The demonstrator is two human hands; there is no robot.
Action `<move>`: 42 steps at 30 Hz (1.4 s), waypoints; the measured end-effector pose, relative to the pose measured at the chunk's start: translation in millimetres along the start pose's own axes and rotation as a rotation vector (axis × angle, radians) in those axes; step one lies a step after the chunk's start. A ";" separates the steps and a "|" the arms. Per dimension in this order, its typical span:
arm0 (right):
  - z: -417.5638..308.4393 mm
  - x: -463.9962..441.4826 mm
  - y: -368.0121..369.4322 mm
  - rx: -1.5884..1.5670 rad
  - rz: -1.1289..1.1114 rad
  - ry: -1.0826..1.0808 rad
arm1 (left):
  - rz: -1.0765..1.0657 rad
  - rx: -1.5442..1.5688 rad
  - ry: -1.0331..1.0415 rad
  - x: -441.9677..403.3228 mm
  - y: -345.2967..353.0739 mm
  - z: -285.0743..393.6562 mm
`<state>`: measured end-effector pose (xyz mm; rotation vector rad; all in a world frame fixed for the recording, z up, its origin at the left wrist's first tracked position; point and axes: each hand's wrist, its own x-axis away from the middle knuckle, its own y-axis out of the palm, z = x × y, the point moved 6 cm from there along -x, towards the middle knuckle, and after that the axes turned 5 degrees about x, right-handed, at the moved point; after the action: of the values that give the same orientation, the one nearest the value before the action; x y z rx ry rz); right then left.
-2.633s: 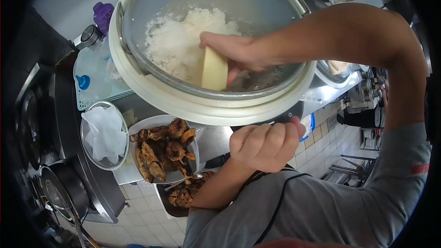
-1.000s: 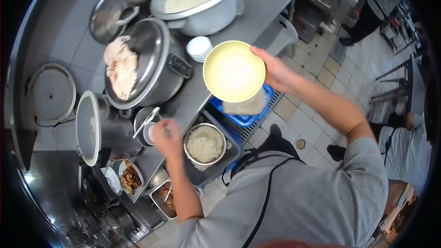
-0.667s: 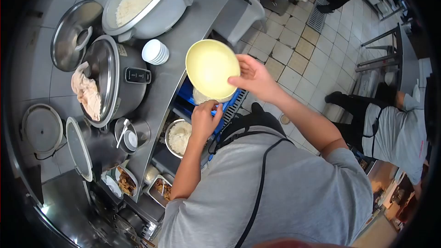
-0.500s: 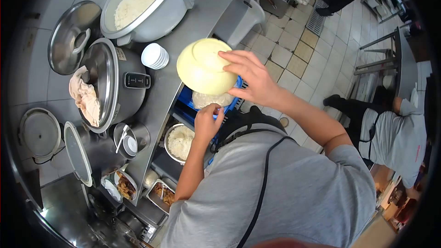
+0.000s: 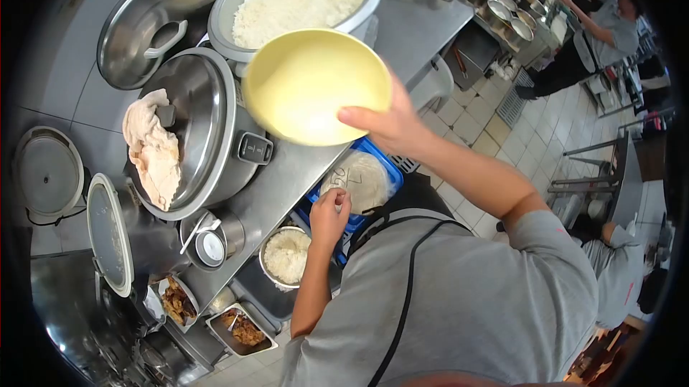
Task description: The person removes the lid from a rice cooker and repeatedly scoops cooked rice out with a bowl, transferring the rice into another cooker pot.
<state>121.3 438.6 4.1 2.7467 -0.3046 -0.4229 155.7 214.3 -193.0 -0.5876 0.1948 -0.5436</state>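
My right hand (image 5: 387,121) grips a pale yellow bowl (image 5: 308,86) by its rim, with the thumb inside. The bowl's hollow faces me and looks bare, and it is slightly blurred. It is held up over the steel counter, in front of the large rice pot (image 5: 369,0) of white rice (image 5: 298,7). My left hand (image 5: 331,218) is lower, with its fingers curled together; what they hold, if anything, is hidden. Just beyond it, a clear bag (image 5: 359,179) with dark handwriting lies in a blue crate (image 5: 391,164). A smaller bowl of rice (image 5: 286,258) sits beside my left forearm.
A lidded steel cooker (image 5: 194,136) with a crumpled cloth (image 5: 152,147) stands on the steel counter (image 5: 409,28). Trays of brown food (image 5: 240,329) are at lower left. Co-workers (image 5: 603,35) stand at the right, across the tiled floor.
My right hand has turned the yellow bowl from showing its underside to showing its inside. The view has shifted, and the stack of white cups is now hidden.
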 end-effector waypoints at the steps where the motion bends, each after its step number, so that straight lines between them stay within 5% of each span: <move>1: -0.7 -16.9 24.0 -0.282 -0.035 0.109 | 0.015 0.002 -0.005 -5.2 0.2 -1.3; 7: 6.7 -163.1 18.9 -0.374 -0.138 0.449 | 0.149 0.008 -0.121 -50.0 -0.5 10.5; 9: -2.7 -240.1 -17.0 -0.210 -0.266 0.325 | 0.190 0.029 -0.165 -74.4 -14.4 25.6; 12: -29.9 -346.6 -76.5 0.736 -0.308 0.080 | 0.289 0.171 -0.213 -118.5 -38.6 40.0; 13: -40.2 -367.4 -78.1 0.734 -0.329 0.093 | 0.308 0.220 -0.194 -134.9 -43.2 36.7; 15: -40.1 -398.3 -84.7 1.656 -0.609 0.198 | 0.335 0.493 -0.282 -170.2 -49.0 34.8; 16: -17.0 -420.9 -104.3 1.656 -0.624 0.200 | 0.372 0.599 -0.297 -191.2 -53.1 45.4; 18: 47.3 -451.6 -138.5 2.006 -0.908 -0.154 | 0.411 0.812 -0.378 -231.5 -57.6 63.9; 21: 69.7 -451.1 -153.0 1.862 -0.996 -0.060 | 0.386 1.278 -0.525 -277.0 -41.6 75.1; 24: 73.2 -462.0 -170.2 1.639 -0.963 0.023 | 0.327 1.383 -0.421 -300.3 -17.9 79.0; 31: 86.9 -431.4 -172.2 1.459 -0.822 0.212 | 0.325 1.373 -0.294 -301.0 -9.0 73.9; 42: 85.3 -373.3 -99.7 1.426 -1.010 0.096 | 0.298 1.330 -0.305 -300.4 -15.8 65.7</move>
<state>-239.0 601.0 -14.9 4.0674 1.4243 -0.3326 -82.8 396.1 -123.3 0.6522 -0.3664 -0.1937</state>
